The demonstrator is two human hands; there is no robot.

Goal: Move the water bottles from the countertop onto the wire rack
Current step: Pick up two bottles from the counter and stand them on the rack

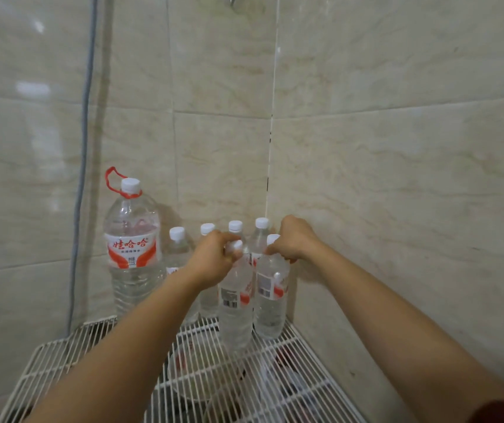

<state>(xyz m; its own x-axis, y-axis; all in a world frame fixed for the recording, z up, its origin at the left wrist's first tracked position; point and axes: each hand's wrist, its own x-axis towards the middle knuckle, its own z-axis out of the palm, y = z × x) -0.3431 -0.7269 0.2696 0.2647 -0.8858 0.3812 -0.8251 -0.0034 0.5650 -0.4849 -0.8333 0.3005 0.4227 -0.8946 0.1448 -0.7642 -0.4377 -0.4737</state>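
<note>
**Two bottles being set down on the wire rack**

Two small bottles were gripped by their necks: the left hand [214, 257] was clamped on the front bottle [234, 312], the right hand [293, 239] on the bottle beside it [270, 303]. Both stood on the wire rack [61, 355], in its back corner. Behind them four more small bottles [177, 239] were already placed, and a large bottle [133, 248] stood at the rack's back left. No tabletop was visible, so the remainder could not be judged.

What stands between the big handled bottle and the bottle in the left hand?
In the head view, small capped bottles stand between the big bottle and the left hand's bottle, partly hidden by that arm.
</note>
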